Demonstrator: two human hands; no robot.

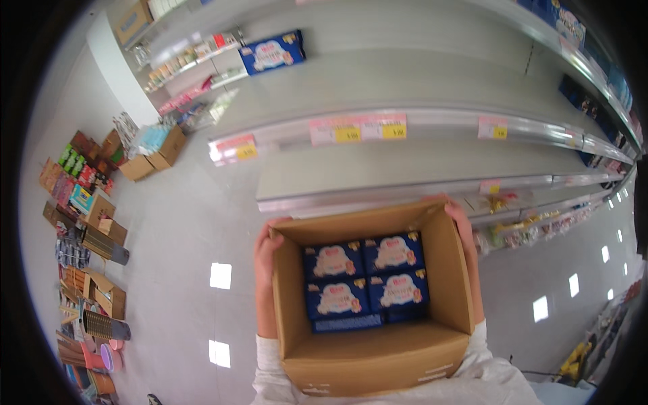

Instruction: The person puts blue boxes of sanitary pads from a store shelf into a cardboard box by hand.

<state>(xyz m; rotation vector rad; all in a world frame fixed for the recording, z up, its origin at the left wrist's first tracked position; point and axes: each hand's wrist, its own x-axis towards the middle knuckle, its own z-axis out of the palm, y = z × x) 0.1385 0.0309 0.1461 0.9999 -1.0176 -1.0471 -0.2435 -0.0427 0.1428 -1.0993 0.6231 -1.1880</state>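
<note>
An open cardboard box (374, 349) is held up against my body, my left hand (267, 248) gripping its left upper corner and my right hand (455, 212) its right upper corner. Inside lie several blue soft packs (338, 298) with white cloud-shaped prints, packed in two columns. Beyond the box, one similar blue pack (272, 52) rests at the left end of a grey metal shelf (385, 86). Pink and yellow price tags (358, 128) line the shelf's front edge.
A lower shelf (405, 167) runs just past the box, with bagged goods (526, 230) beneath it. More blue packs stand on shelves at the far right. Cartons (159, 152), stacked bins (104, 324) and other goods line the left wall, beyond the tiled floor (202, 217).
</note>
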